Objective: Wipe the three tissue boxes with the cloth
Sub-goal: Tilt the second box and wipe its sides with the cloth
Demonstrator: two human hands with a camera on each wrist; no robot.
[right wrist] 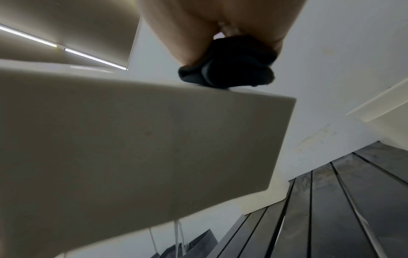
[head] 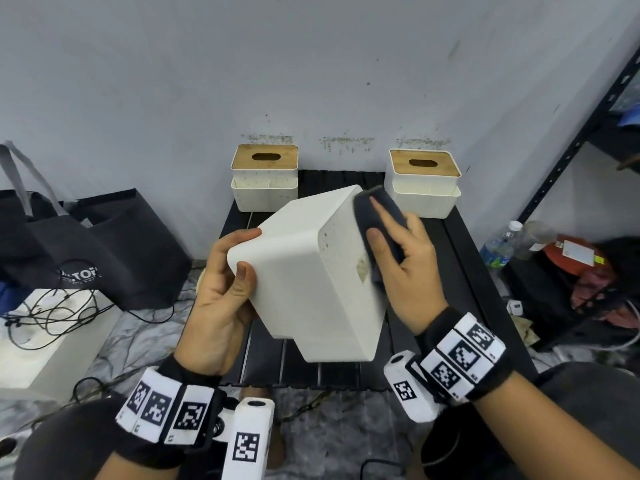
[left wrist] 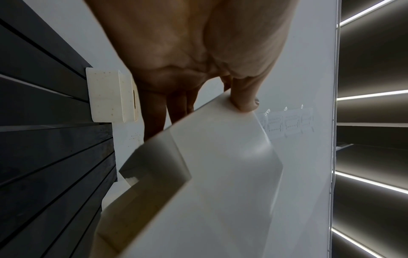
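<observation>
While the left hand (head: 221, 299) grips the tilted white box (head: 311, 271) above the near table (head: 485, 289) and the right hand (head: 405, 268) presses the cloth (head: 377, 220) on its right side, it looks light, stiff, smooth, best clasped by its edges.

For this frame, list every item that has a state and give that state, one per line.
White plastic tissue box: lifted off the black slatted table, tilted.
Dark grey cloth: pressed on that box.
Left hand: grips box.
Right hand: holds cloth.
Two bamboo-lidded tissue boxes: upright, lids on.
</observation>
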